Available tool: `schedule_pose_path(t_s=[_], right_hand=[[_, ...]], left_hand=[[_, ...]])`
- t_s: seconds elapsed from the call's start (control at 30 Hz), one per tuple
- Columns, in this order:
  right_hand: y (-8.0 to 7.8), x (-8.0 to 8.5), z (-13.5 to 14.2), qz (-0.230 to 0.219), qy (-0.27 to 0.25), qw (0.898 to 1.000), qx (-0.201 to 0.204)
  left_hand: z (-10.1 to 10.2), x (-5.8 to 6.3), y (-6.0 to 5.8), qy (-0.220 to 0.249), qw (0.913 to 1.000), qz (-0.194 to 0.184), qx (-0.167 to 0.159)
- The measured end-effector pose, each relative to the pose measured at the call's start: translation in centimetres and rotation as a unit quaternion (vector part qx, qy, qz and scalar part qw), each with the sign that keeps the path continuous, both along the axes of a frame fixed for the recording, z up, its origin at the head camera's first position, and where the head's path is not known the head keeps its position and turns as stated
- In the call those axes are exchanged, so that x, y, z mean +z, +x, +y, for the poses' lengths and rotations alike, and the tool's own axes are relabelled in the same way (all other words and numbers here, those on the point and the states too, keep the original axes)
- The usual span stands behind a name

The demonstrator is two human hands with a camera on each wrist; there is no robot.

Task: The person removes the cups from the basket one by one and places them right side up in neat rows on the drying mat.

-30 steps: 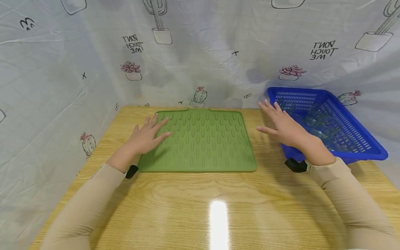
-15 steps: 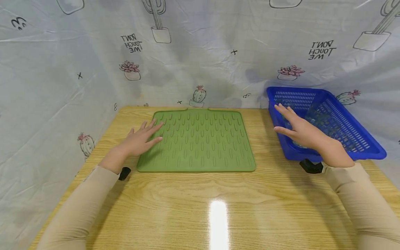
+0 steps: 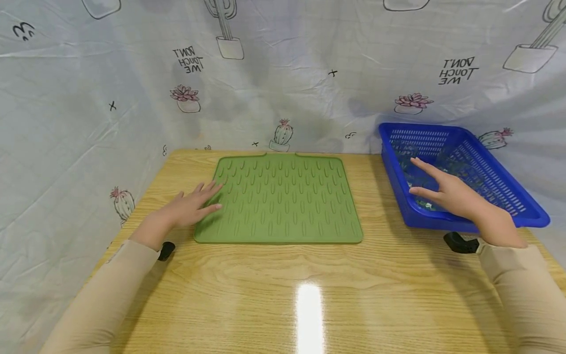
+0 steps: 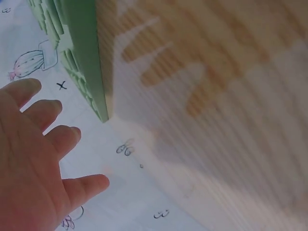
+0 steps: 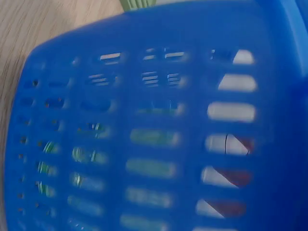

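Note:
My left hand [image 3: 185, 209] hovers with straight, spread fingers over the left edge of a ridged green mat [image 3: 283, 201] on the wooden table. It holds nothing. In the left wrist view that palm [image 4: 29, 168] and its fingers show beside the mat's edge [image 4: 89, 62]. On the other side, my right hand [image 3: 460, 194] stretches over the near left part of a blue plastic basket [image 3: 400, 191], its fingers extended and nothing in them. Inside the basket lie several clear, glass-like things [image 3: 464, 172], their kind hard to make out. The basket's slotted wall [image 5: 190, 120] fills the right wrist view.
A pale curtain [image 3: 283, 83] printed with cacti hangs behind and to the left of the wooden table [image 3: 274, 290]. The basket stands near the back right, apart from the mat. A bright light reflection [image 3: 309, 314] lies on the table front.
My right hand has moved right and toward me, from the basket's left side to over it. The left hand has drawn back left and toward me. Mat and basket stay put.

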State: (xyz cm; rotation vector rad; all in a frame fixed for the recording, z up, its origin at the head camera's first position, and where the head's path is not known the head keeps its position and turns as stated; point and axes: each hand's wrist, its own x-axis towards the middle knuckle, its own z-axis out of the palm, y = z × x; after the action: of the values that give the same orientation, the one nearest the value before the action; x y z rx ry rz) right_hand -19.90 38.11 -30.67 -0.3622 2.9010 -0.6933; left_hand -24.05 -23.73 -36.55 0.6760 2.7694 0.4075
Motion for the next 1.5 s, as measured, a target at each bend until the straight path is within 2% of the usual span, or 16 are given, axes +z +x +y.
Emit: schedule_pose_path(t_s=[0.4, 0.7, 0.8, 1.03, 1.23, 1.5], right_hand=[[0.4, -0.7, 2.3, -0.014, -0.002, 1.0, -0.025], [0.0, -0.6, 3.1, -0.028, -0.019, 0.999, -0.031], [-0.1, -0.7, 3.4, -0.032, -0.03, 0.999, -0.032], [-0.3, -0.9, 4.1, -0.066, -0.099, 0.992, -0.037], [-0.5, -0.9, 4.9, -0.071, -0.088, 0.993, -0.033], [-0.9, -1.2, 5.4, -0.12, -0.084, 0.989, -0.015]], left_hand=[[-0.9, 0.0, 0.8, -0.002, 0.9989, -0.046, 0.004], [-1.0, 0.1, 1.0, -0.012, 0.997, -0.076, 0.004], [-1.1, 0.1, 1.0, -0.009, 0.9967, -0.08, 0.005], [-1.2, 0.0, 0.9, -0.009, 0.9964, -0.084, 0.006], [-1.2, -0.1, 0.9, -0.008, 0.9964, -0.084, 0.005], [-1.3, 0.0, 1.0, -0.016, 0.9967, -0.079, 0.001]])
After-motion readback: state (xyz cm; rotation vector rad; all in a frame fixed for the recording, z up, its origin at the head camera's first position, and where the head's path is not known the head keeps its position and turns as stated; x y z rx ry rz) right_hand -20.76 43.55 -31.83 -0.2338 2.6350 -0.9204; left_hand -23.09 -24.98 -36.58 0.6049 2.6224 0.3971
